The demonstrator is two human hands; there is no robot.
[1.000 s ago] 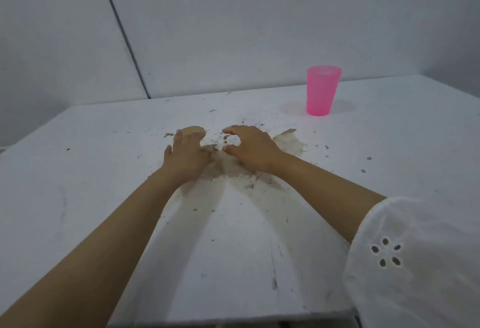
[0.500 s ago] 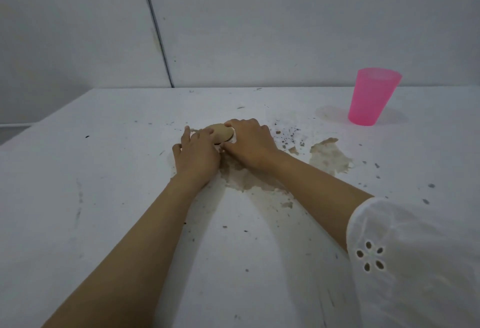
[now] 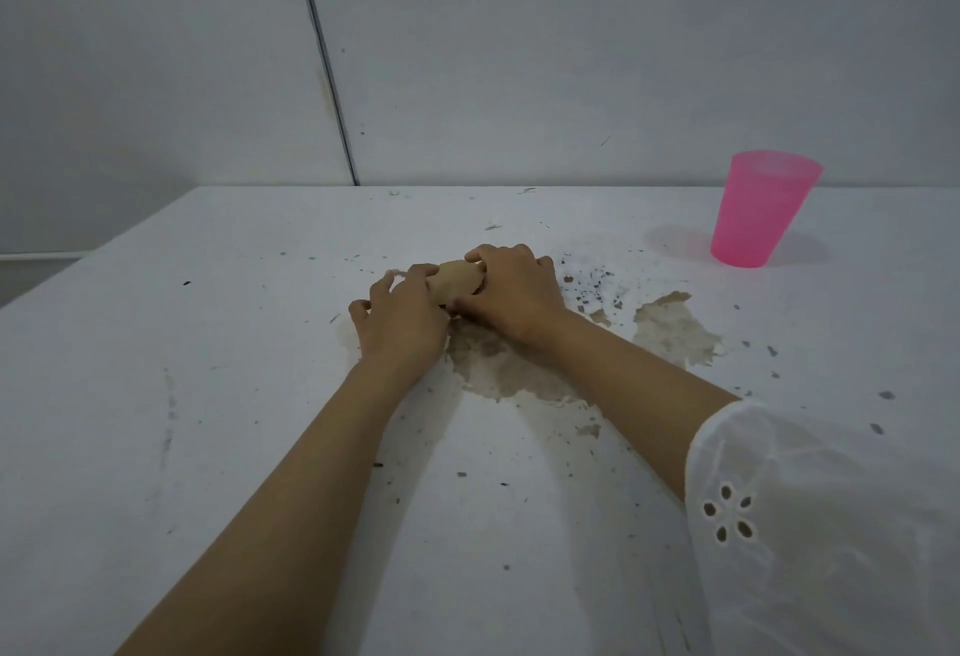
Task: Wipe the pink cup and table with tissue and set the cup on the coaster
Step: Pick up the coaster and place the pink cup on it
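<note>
Compared with one second earlier, the brown tissue (image 3: 457,281) had been bunched into a wad. It was gripped between the left hand (image 3: 402,322) and the right hand (image 3: 511,291), fingers curled round it, on the worktop (image 3: 208,395) beside a brown spill (image 3: 675,328). The pink cup (image 3: 761,211) was stood upright, well apart at the far right.

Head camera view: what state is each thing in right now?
pink cup: upright on the table, untouched, far right.
tan wad: bunched, gripped between both hands.
left hand: fingers curled over the wad.
right hand: fingers curled over the wad.
table: smeared with brown patches and dark specks.
</note>
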